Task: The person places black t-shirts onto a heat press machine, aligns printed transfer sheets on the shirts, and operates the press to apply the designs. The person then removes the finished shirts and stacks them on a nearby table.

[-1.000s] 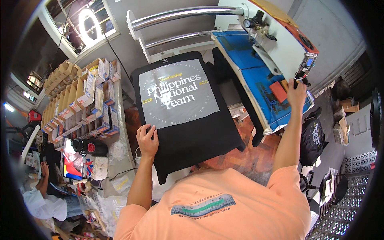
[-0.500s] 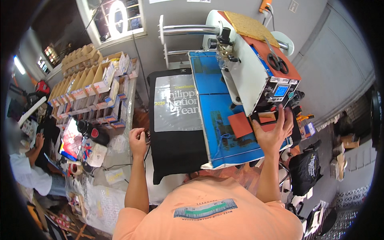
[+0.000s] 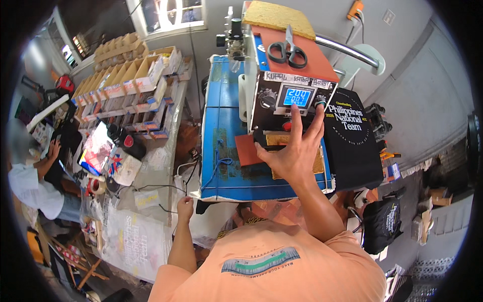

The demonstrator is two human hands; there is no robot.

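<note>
My right hand [image 3: 286, 160] reaches up the front of the white heat press [image 3: 258, 116], fingers spread at the lit display [image 3: 297, 97] and right knob [image 3: 320, 101], thumb beside a black handle [image 3: 260, 140]. Below it lie a blue padded platen [image 3: 219, 176] and a red pad [image 3: 246, 150]. My left hand [image 3: 185, 207] is low by the platen's front-left corner, fingers curled; what they hold is unclear. A printed black shirt [image 3: 354, 153] lies on the station at right. Scissors [image 3: 288, 53] rest on the press's red top, near a yellow foam sheet [image 3: 276, 17].
At left, a cluttered table [image 3: 161, 209] bears divided cardboard boxes [image 3: 121, 90], a tablet [image 3: 95, 148], a black bottle [image 3: 132, 146], tape and cables. A co-worker [image 3: 32, 189] works at far left. A black garment [image 3: 380, 226] hangs at lower right; small boxes [image 3: 437, 189] stand beyond.
The press head and blue platen have moved left over the shirt seen earlier, revealing another shirt at right. My right hand moved left with it; my left hand dropped toward the front corner.
</note>
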